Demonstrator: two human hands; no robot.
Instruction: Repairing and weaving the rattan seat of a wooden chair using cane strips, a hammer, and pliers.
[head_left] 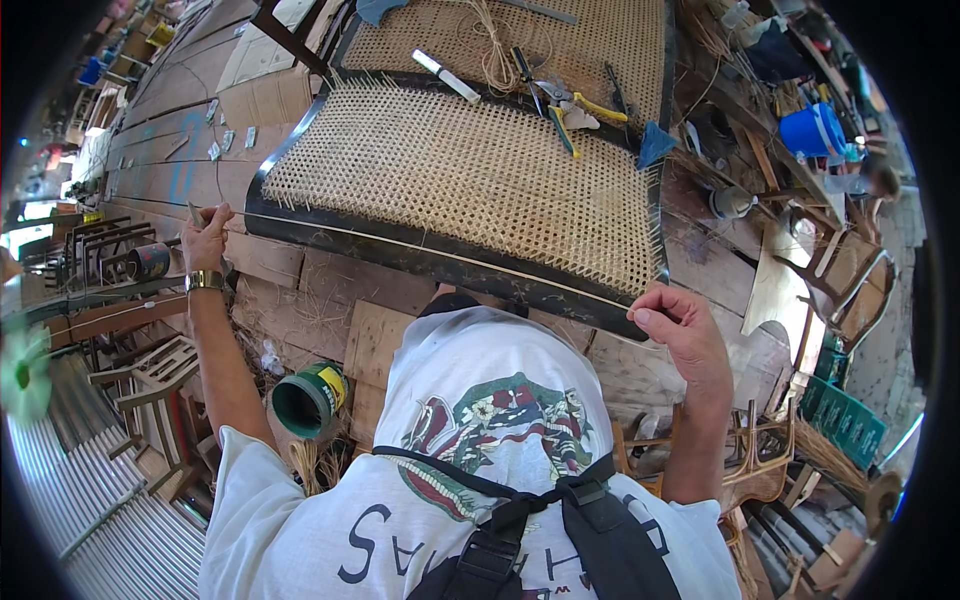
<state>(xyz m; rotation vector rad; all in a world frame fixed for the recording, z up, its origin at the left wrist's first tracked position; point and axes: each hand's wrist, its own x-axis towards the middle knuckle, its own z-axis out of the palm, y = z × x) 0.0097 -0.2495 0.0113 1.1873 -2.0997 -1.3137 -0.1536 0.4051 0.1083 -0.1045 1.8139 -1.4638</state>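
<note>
A thin, pale cane strip (432, 246) is stretched along the near black edge of a cane-webbed frame (460, 180). At the frame's left corner, my left hand (207, 243) is closed on one end of the strip, and a small pointed grey thing (194, 213) sticks up by its fingers. My right hand (682, 328) pinches the other end between thumb and forefinger at the near right corner. Loose cane ends poke out along the webbing's borders. On the frame lie a white marker (446, 76), pliers with yellow handles (590, 103) and a bundle of cane strands (497, 55).
A blue cloth scrap (656, 145) lies at the frame's right side. Near my left forearm stands a green bucket (309, 400) on the wooden floor. Wooden chair frames (165, 400) are stacked at left, with more chairs (840, 285) and a blue bucket (812, 130) at right.
</note>
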